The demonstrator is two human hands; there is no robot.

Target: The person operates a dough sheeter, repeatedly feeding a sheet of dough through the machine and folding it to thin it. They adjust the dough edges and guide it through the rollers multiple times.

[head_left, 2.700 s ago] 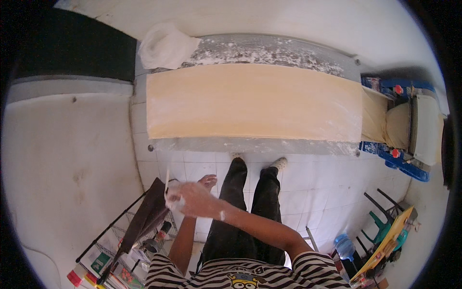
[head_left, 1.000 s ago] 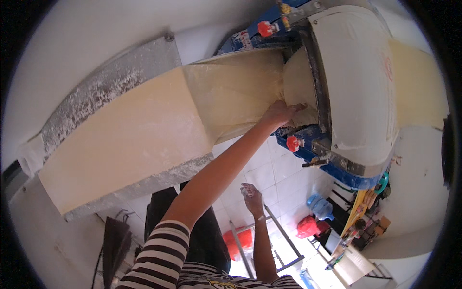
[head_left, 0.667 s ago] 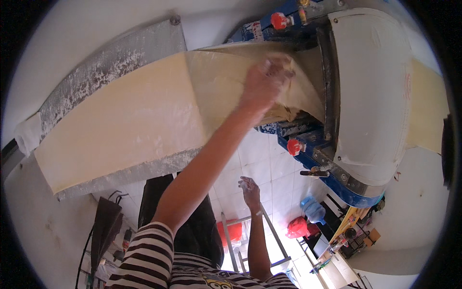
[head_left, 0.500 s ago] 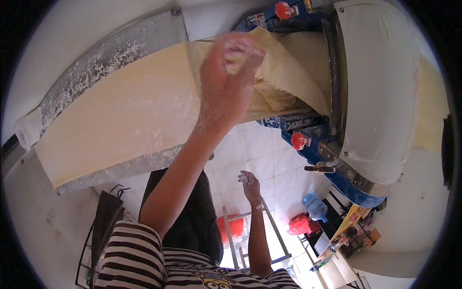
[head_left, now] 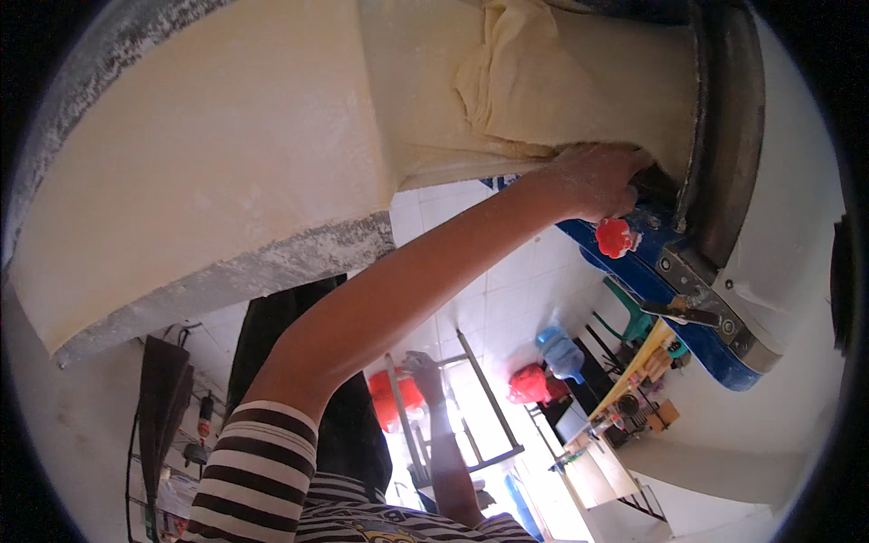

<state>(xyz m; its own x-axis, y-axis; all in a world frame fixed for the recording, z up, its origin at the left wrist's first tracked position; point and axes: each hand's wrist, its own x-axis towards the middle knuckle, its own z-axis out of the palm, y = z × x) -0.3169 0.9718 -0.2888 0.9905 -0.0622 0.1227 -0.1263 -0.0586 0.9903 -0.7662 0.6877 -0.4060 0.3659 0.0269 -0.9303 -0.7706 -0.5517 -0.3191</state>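
A wide, pale yellow dough sheet lies over a flour-dusted grey metal tray and runs right into a rolling machine. Near the machine its top layer bunches into a loose folded heap. My left hand reaches across to the sheet's near edge, just beside the machine's rollers. Its fingers are curled closed at the edge of the dough; their tips are partly hidden. My right hand hangs low over the floor, whitened with flour, fingers apart and nothing in them.
A red knob sits on the machine's blue frame, close to my left hand. A grey metal stand is behind my right hand. Farther off are a blue water bottle, a red bag and a green chair.
My left hand has moved from above the folded dough right and nearer, to the sheet's edge by the rollers. The view has shifted closer to the dough. My right hand appears lower and farther left.
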